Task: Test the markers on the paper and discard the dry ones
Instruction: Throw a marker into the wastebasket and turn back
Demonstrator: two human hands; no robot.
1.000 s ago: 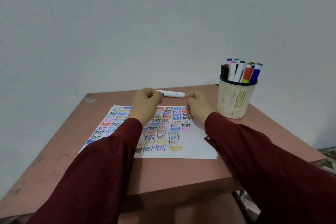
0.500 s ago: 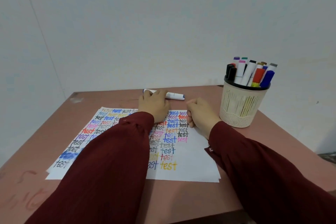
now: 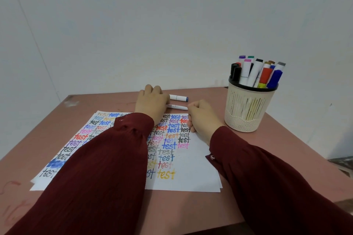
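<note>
"While the paper (image 3: 191, 173) lies flat on the table (image 3: 91, 101), crowded with coloured 'test' words, what is the left hand (image 3: 151, 102) doing past its far edge?"

"It rests knuckles-up over the left ends of two pens lying side by side on the bare table, just beyond the sheet. Its fingers are hidden underneath, so I cannot tell whether it grips either one or only touches them."

"Which pens?"

"The farther is the blue-ended marker (image 3: 178, 98) and the nearer is the thin marker (image 3: 176, 107). I'd guess they're kept apart from the rest because they're being sorted, tried ones away from untried."

"And the right hand (image 3: 200, 118)?"

"It's curled into a fist on the paper's top right corner, with nothing showing in it. It probably pins the sheet down for writing. Right of it stands the cup (image 3: 246, 118), full of upright markers (image 3: 254, 72), near enough to reach for the next test."
</note>
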